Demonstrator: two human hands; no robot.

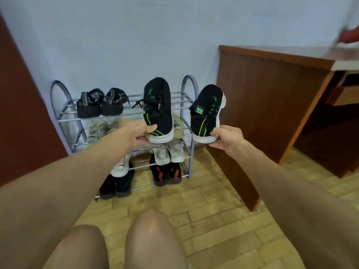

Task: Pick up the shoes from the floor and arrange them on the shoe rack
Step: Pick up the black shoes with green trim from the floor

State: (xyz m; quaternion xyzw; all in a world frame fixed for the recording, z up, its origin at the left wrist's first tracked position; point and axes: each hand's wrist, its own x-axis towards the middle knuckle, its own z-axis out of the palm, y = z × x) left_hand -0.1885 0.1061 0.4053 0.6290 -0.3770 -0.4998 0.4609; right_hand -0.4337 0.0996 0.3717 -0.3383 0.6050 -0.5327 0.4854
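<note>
Shoes (pixel 158 109) in both hands (pixel 136 133), heels gripped, before shoe rack (pixel 186 105)

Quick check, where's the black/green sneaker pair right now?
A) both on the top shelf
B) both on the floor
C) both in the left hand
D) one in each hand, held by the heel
D: the left hand grips one black-and-green sneaker at the heel, the right hand the other sneaker, both held in front of the shoe rack.
</note>
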